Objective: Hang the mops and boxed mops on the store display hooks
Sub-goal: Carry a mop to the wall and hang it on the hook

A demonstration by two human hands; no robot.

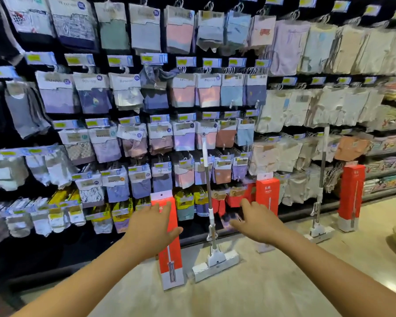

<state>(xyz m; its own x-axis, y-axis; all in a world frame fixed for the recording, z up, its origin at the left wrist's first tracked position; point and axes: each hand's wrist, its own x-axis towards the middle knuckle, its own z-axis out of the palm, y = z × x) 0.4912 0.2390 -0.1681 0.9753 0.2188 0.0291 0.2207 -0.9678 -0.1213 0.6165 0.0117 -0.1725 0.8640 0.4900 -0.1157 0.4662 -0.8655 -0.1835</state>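
Red cardboard boxes, three in all, stand on end on the pale floor (pixel 284 284) against the foot of the display. Each has a mop printed on its face, and what is inside cannot be seen. The nearest box (pixel 171 261) is partly covered by the left hand (pixel 151 225), whose fingers are spread and straight across its upper front. Whether they touch the card is unclear. The middle box (pixel 267 195) is cut off below by the right hand (pixel 255 223), whose fingers reach forward loosely and grasp nothing. Motion blurs its fingertips. The far box (pixel 351 193) stands well apart to the right. Two unboxed mops lean upright against the racks, one mop (pixel 215 260) between the hands and a second mop (pixel 318 233) between the middle and far boxes. Behind them, rows of hooks carry many packets of folded garments (pixel 133 92). Their labels and the yellow price tags are too blurred to read.
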